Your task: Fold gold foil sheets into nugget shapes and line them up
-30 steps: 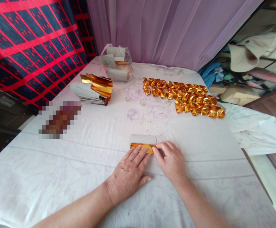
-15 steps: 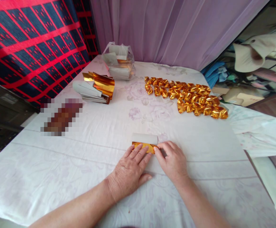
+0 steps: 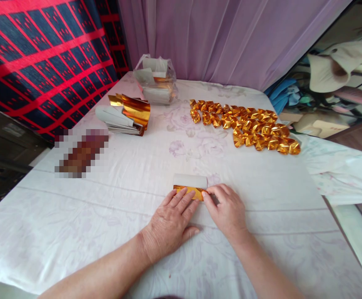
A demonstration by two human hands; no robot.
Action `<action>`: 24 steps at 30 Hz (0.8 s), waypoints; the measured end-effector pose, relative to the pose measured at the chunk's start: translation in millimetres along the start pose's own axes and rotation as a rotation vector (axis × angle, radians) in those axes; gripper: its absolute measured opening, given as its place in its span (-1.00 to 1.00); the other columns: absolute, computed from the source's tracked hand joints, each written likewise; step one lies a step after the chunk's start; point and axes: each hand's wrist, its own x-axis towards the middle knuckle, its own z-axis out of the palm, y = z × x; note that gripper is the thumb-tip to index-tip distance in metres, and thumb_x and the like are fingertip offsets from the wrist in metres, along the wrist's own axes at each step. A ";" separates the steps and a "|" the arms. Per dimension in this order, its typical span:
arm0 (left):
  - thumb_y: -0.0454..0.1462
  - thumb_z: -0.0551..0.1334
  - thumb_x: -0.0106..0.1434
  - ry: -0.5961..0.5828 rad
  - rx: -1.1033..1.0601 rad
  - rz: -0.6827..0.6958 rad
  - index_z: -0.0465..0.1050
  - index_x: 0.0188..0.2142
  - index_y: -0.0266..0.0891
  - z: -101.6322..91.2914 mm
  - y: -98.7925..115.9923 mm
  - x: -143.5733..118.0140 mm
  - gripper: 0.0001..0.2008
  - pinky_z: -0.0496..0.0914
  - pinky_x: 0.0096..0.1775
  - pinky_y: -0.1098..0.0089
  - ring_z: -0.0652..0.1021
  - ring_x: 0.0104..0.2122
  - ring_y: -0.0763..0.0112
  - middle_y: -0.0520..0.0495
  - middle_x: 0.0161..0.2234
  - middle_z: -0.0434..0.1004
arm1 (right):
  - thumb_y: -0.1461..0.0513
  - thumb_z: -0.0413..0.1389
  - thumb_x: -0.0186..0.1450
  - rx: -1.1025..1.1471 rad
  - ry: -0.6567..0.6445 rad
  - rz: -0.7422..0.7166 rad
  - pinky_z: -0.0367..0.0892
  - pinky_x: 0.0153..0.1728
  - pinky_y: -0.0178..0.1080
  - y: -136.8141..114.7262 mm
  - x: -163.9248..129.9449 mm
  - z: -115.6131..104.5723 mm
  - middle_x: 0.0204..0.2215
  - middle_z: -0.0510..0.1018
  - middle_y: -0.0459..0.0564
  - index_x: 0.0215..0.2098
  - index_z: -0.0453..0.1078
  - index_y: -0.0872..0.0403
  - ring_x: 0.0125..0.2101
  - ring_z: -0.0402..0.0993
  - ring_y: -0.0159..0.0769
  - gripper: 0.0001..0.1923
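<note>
Gold-faced paper [image 3: 189, 181] on the table [image 3: 131, 166], near side, roughly mid-width, directly before the person. Grey backing shows along the far part; a gold strip lies along the near edge.

Left hand [image 3: 170, 222]: palm down, fingers extended and slightly spread, tips laid on the gold strip. Grip wide, nothing clasped. Thumb out to the side, off the paper.

Right hand [image 3: 227, 209]: at the paper's right end, fingers bent, thumb tip on the gold. Grip narrow; pinched or merely pressed, cannot tell.

Table covering pale, with faint purple flowers. Far right: folded gold pieces [image 3: 249, 128], faceted, set close together in uneven rows. Far left: loose stack of sheets [image 3: 118, 120], grey and gold faces, curved. Behind it, a clear plastic bag [image 3: 156, 97] containing more grey and gold sheets. Left edge: reddish-brown object [image 3: 83, 153], pixelated, unidentifiable.

Beyond: purple curtain [image 3: 196, 41]; red-and-dark checked fabric [image 3: 59, 45] at left; blue cloth [image 3: 283, 97] among shelved items at right.
</note>
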 end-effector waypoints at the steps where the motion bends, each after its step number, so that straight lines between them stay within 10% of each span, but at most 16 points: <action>1: 0.09 0.02 0.38 0.002 0.003 0.001 0.11 0.31 -0.28 0.1 0.0 0.0 -0.33 0.10 0.26 0.05 0.23 0.29 0.09 -0.21 0.30 0.23 | 0.18 0.05 0.36 -0.001 0.001 0.002 0.22 -0.31 -0.23 0.0 0.0 0.1 -0.45 0.51 -0.06 -0.38 0.38 0.02 -0.38 0.43 -0.25 -0.83; 24: 0.08 0.01 0.39 0.052 0.035 0.001 0.15 0.28 -0.34 -3.1 -0.6 1.4 -0.34 0.15 0.24 0.08 0.25 0.28 0.07 -0.26 0.26 0.29 | 0.23 0.02 0.36 0.049 0.013 0.043 0.24 -0.30 -0.24 -2.7 0.4 -0.9 -0.42 0.52 -0.06 -0.36 0.37 0.01 -0.38 0.43 -0.26 -0.86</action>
